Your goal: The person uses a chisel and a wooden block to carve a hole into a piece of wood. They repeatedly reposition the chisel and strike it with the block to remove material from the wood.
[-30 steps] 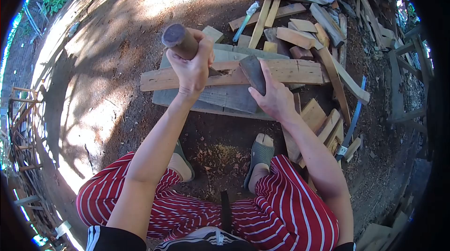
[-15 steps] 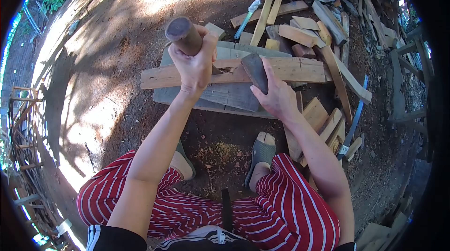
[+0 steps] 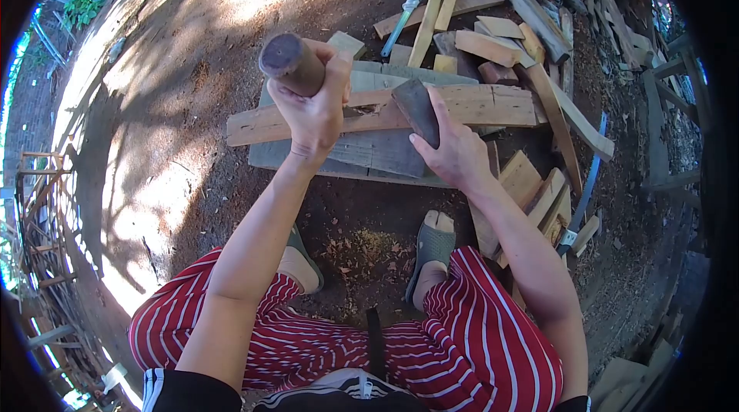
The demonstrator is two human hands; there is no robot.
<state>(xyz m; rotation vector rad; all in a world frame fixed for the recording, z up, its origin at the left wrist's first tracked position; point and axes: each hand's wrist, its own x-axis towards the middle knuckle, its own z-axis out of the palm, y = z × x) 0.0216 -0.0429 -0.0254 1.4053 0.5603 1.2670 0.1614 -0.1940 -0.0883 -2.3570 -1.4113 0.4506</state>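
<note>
My left hand (image 3: 314, 108) is wrapped round the thick, round wooden handle of a chisel (image 3: 289, 62), its flat dark end facing up toward me. The chisel's lower end is hidden behind my fist, over a plank (image 3: 262, 126). This pale plank has a rough, splintered cut (image 3: 368, 110) just right of my fist. My right hand (image 3: 460, 154) grips a dark rectangular block (image 3: 418, 110), which is held over the plank right of the cut. Beneath the plank lies a wide grey board (image 3: 346, 152).
Several wood offcuts (image 3: 489, 50) are heaped beyond and right of the board. A handsaw (image 3: 589, 193) with a blue-looking blade lies at the right, and a tool with a turquoise handle (image 3: 398, 31) at the back. My sandalled feet (image 3: 435, 246) stand near wood shavings (image 3: 366, 246).
My left hand and the chisel handle have shifted slightly left, with the handle's end tipped more toward me. The right hand and block have barely moved. The whole view has shifted a little.
</note>
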